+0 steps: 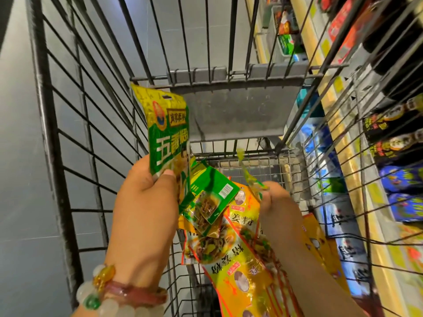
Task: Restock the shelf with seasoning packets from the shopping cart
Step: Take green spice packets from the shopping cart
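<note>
A green packet (168,131) is gripped by the left hand (146,200); another packet (249,177) is pinched by the right hand (278,207). More packets (233,245) lie beneath both hands in the cart (68,133). Nothing is seen shelved yet; most restocking appears outstanding.

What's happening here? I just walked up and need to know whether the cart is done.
Not done. A person is pulling seasoning packets out of a wire shopping cart. The left hand grips a green packet upright, while the right hand pinches another packet by its edge. More yellow packets lie in the cart. The shelf of goods stands to the right.
</note>
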